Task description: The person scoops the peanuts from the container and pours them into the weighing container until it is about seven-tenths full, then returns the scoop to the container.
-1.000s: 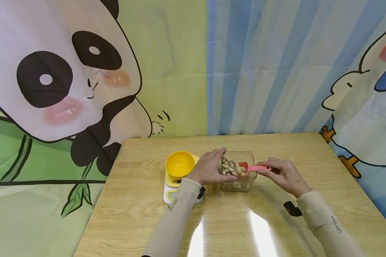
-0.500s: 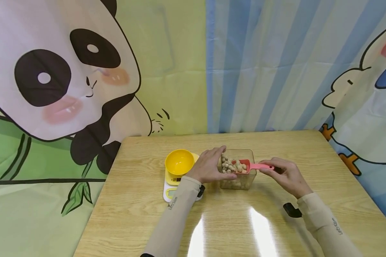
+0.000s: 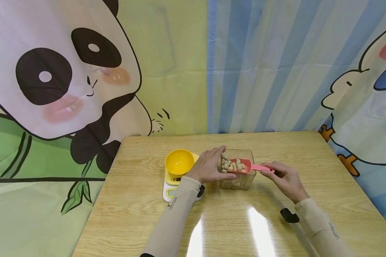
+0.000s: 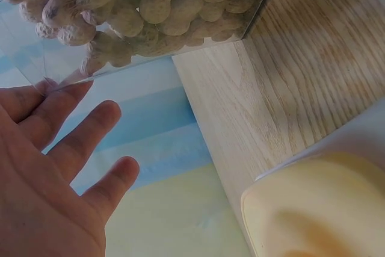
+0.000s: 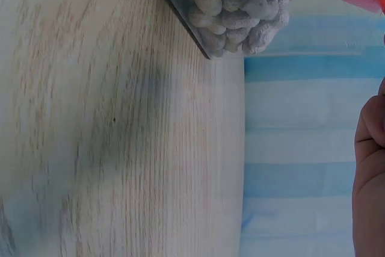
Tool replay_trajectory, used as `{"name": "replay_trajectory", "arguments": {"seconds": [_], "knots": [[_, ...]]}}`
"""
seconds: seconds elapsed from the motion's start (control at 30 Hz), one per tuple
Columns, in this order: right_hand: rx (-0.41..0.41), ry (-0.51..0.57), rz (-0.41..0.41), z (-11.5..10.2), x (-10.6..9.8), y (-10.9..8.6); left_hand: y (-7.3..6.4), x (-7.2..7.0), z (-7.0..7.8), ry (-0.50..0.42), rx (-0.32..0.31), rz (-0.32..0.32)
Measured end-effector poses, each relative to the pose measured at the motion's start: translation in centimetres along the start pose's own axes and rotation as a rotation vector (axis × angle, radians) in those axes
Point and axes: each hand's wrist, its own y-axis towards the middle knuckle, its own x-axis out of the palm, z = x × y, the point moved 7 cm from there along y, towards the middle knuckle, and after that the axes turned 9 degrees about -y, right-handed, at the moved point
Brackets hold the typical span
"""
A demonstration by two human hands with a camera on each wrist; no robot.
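My right hand [image 3: 284,178] pinches the pink handle of a red scoop [image 3: 248,166] from the right. The scoop lies level at the mouth of a clear square container [image 3: 242,154], with several unshelled peanuts [image 3: 237,165] in it. More peanuts [image 5: 240,10] show through the container's wall in the right wrist view. My left hand [image 3: 207,167] grips the container's left side, thumb across the front and fingers toward the back. In the left wrist view, fingertips touch the container's edge while two other fingers [image 4: 90,133] stand away from it.
Left of the container, a yellow bowl [image 3: 179,162] sits on a yellow and white kitchen scale [image 3: 171,193], partly hidden by my left hand and wrist. The wooden table [image 3: 132,200] ends at a printed cloth backdrop [image 3: 186,100].
The scoop has come up out of the peanuts, from tipped into them to level with a load. My right hand has shifted slightly; the left hand keeps its place on the container.
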Motion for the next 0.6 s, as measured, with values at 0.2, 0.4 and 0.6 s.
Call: {"name": "replay_trajectory", "arguments": {"seconds": [0.2,0.4,0.6], "knots": [[-0.014,0.022,0.023,0.09,0.31,-0.11,-0.12,-0.10,0.11,0.001,-0.008,-0.008],[0.021,0.028,0.024,0.38,0.47,-0.33,-0.16,-0.07,0.16,0.021,-0.011,-0.021],[0.042,-0.004,0.010,0.57,0.38,-0.45,-0.38,-0.45,0.39,0.042,-0.011,-0.019]]}}
